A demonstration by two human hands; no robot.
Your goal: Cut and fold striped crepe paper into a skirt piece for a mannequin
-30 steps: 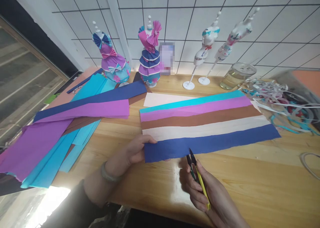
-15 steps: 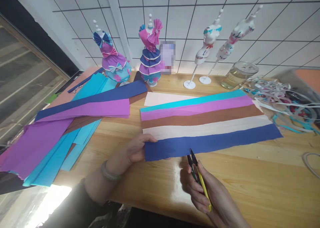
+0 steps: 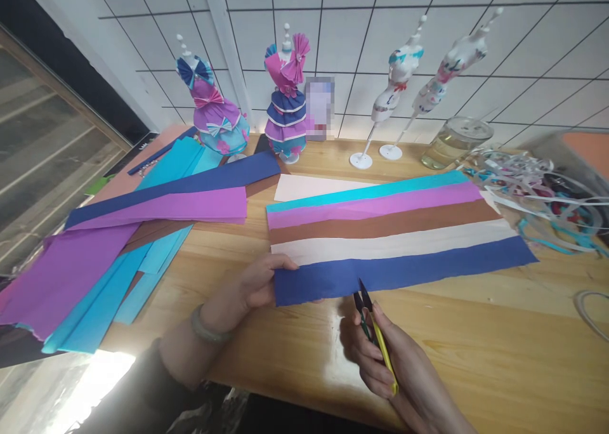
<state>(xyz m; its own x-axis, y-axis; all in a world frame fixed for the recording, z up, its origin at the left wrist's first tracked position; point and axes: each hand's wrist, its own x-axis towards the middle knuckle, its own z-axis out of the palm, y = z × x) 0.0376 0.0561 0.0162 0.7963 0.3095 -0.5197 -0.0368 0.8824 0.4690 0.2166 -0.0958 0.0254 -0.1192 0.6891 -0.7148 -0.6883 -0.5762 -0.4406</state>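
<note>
My left hand (image 3: 264,283) pinches the left end of a dark blue crepe paper strip (image 3: 404,272), thumb on top and fingers beneath. That strip is the nearest of several overlapping strips: a white strip (image 3: 380,245), a brown strip (image 3: 375,223), a purple strip (image 3: 371,207) and a turquoise strip (image 3: 371,191) fan out behind it. My right hand (image 3: 387,358) is wrapped round yellow-handled thread snips (image 3: 380,339). Their dark blades are slightly apart, at the near edge of the blue strip left of its middle, one blade above the paper and the other at or below its edge.
More folded coloured paper (image 3: 90,275) lies on the left. Along the tiled wall stand two dressed mini mannequins (image 3: 285,117) and two bare mannequins (image 3: 397,78). A jar of yellowish liquid (image 3: 454,143) and a tangle of ribbons (image 3: 528,180) are at the right.
My right hand and the snips have shifted slightly left and up along the blue strip's near edge. My left hand and the strips stay almost still.
</note>
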